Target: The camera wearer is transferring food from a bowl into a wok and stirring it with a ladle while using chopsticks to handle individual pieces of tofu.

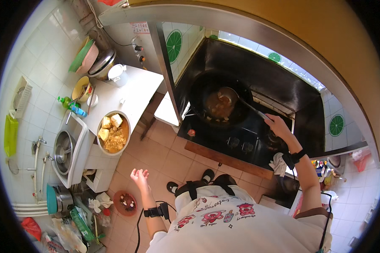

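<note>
My right hand (279,127) grips the handle of a metal ladle (252,108). The ladle's bowl dips into brown, soupy food (218,106) at the bottom of a black wok (198,87). This wok sits on a black gas stove (220,134) with two knobs at its front. Held over the floor, my left hand (140,179) has nothing in it, its fingers apart and slightly curled. Nearest to it, at the white counter's (139,82) front edge, stands a round basin (129,139) with pale blocks and orange-brown food in it.
A white sink (79,158) holds metal basins at left. On the counter are a lidded white container (117,76), a yellow enamel bowl (81,89) and a detergent bottle (64,101). A red basin (117,204) lies on the floor. A metal-edged hood (259,23) overhangs the stove.
</note>
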A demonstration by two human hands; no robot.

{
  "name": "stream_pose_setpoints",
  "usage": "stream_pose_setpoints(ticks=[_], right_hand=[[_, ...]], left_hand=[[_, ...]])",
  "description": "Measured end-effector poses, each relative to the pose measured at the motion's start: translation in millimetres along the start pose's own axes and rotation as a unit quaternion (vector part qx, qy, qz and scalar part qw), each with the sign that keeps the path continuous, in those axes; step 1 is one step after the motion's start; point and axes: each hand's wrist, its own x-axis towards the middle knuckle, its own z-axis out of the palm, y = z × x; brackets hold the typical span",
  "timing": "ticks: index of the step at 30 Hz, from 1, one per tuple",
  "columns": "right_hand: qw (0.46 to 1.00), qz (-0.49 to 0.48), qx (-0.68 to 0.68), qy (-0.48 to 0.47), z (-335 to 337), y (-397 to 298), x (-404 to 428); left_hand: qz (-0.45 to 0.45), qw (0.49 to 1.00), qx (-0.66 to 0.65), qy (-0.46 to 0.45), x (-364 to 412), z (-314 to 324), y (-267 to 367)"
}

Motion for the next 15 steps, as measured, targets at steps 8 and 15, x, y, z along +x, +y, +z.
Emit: stream_pose_setpoints(ticks=[8,15], right_hand=[[0.783,0.32,0.489,-0.212,2,-28,-6],[0.628,0.399,0.626,-0.233,15,-26,8]], left_hand=[[-0.025,0.999,-0.019,0.021,-1,-22,-26],[-0.019,0.999,-0.02,0.032,-1,-28,-16]])
